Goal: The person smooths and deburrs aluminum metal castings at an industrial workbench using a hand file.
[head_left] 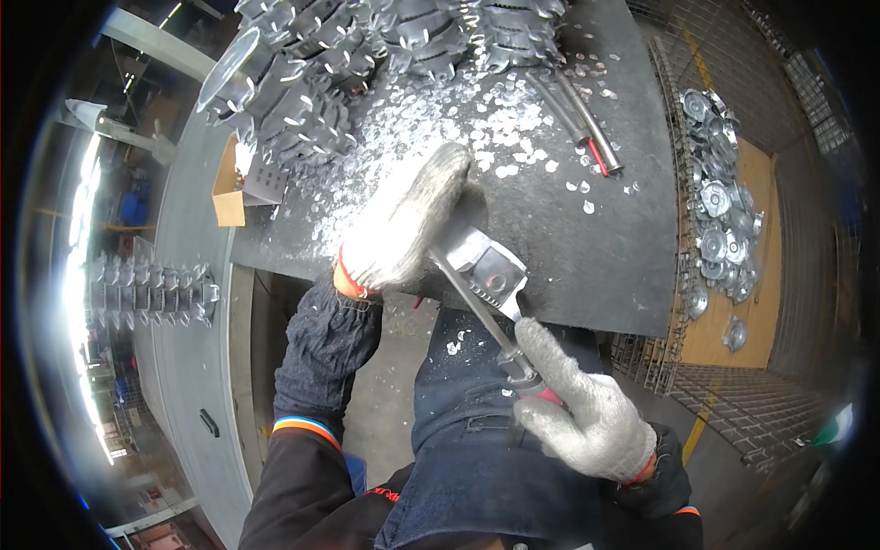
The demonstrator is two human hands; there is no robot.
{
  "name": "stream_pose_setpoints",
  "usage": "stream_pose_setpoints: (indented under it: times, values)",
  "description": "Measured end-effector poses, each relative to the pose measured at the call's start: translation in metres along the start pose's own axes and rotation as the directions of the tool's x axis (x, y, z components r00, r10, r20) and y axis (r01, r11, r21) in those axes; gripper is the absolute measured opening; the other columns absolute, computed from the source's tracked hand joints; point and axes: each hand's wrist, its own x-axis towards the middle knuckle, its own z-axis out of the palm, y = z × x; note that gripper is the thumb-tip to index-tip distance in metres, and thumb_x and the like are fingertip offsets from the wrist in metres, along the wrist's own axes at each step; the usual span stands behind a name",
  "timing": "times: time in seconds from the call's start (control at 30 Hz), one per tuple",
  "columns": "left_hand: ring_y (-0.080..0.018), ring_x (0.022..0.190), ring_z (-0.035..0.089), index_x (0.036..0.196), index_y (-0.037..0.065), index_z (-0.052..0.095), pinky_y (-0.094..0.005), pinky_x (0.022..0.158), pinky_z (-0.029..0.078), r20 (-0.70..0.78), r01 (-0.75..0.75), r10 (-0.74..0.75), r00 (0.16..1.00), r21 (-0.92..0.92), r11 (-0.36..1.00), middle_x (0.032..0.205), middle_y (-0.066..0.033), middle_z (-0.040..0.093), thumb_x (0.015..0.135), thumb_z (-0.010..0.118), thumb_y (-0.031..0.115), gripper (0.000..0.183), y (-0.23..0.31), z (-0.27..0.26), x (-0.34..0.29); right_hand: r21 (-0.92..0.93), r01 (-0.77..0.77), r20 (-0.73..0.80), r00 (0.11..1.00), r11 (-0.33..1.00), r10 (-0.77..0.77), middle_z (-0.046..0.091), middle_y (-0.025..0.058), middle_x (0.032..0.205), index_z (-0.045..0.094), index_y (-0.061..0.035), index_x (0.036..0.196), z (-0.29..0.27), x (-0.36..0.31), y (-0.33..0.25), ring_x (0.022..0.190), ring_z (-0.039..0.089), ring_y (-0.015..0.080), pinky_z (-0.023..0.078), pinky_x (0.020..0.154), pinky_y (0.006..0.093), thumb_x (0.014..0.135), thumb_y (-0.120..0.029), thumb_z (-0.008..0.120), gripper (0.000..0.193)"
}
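Observation:
A grey-white glove covers my left hand (408, 220), which is closed over the upper end of a silver metal casting (495, 275) at the table's near edge. The casting has a squarish recess with a round mark in it and a toothed lower edge. My gloved right hand (591, 417) grips the reddish handle of a long-shafted hand tool (481, 310), its index finger lying forward toward the casting. The tool's metal shaft slants up to the left across the casting. Its tip ends by my left fingers, and I cannot tell the tip's shape.
Stacks of toothed castings (422, 37) stand at the far side of the dark table (596, 247). Thin metal flakes (495, 119) litter it. Two metal tubes, one with red (591, 128), lie at right. A cardboard box (229, 206) sits left. Loose castings (720, 206) fill a wire-mesh bin.

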Motion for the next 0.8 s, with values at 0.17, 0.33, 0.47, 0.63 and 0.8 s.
stream_pose_setpoints:
  times: [0.17,0.33,0.47,0.63,0.8]
  values:
    - [-0.0218,0.117,0.078,0.157,0.001,0.061,-0.036,0.099,0.064,-0.014,0.081,-0.081,0.997,-0.016,0.997,0.13,-0.0152,0.079,0.118,0.065,0.045,0.059,-0.002,-0.005,-0.005,0.043,-0.007,-0.008,1.0,0.999,0.007,0.057,0.0266,0.17,0.041,0.0056,0.173,0.002,-0.008,-0.001,0.131,0.078,0.0295,0.066,0.104,0.0363,0.102,0.001,0.083,0.082]
    - [-0.023,0.12,0.077,0.159,0.001,0.061,-0.0359,0.102,0.063,-0.019,-0.11,0.113,0.993,0.133,0.985,0.134,-0.0144,0.078,0.115,0.068,0.053,0.068,-0.004,-0.005,-0.006,-0.057,0.05,-0.144,0.988,0.997,-0.057,0.067,0.0263,0.159,0.047,0.0032,0.171,0.004,-0.005,0.017,0.126,0.08,0.0287,0.067,0.101,0.0358,0.101,0.0,0.084,0.079]
    - [-0.0266,0.125,0.076,0.166,0.001,0.055,-0.0389,0.108,0.061,0.023,-0.242,0.245,0.969,0.274,0.931,0.14,-0.0168,0.076,0.107,0.074,0.065,0.089,-0.012,-0.007,-0.005,-0.332,0.036,-0.195,0.975,0.943,-0.105,0.076,0.0248,0.144,0.051,0.0027,0.168,0.007,-0.004,0.03,0.115,0.084,0.0303,0.069,0.093,0.0347,0.099,-0.001,0.086,0.078]
    - [-0.03,0.132,0.073,0.169,0.001,0.051,-0.0437,0.116,0.057,0.001,0.113,-0.113,0.994,-0.09,0.99,0.148,-0.0172,0.073,0.104,0.077,0.068,0.097,-0.009,-0.007,-0.011,-0.384,0.092,-0.186,0.967,0.919,-0.174,0.076,0.0231,0.144,0.052,0.0023,0.168,0.013,-0.002,0.041,0.107,0.085,0.0288,0.069,0.085,0.0341,0.099,-0.001,0.085,0.076]
    - [-0.0329,0.142,0.068,0.167,0.001,0.055,-0.0463,0.121,0.053,0.034,0.083,-0.083,0.996,0.007,0.996,0.156,-0.0192,0.069,0.11,0.071,0.059,0.083,0.003,-0.004,-0.01,0.09,-0.049,-0.075,0.996,0.995,0.056,0.061,0.0227,0.168,0.044,0.001,0.174,0.001,-0.01,0.017,0.108,0.084,0.0249,0.068,0.089,0.0324,0.101,-0.001,0.083,0.082]
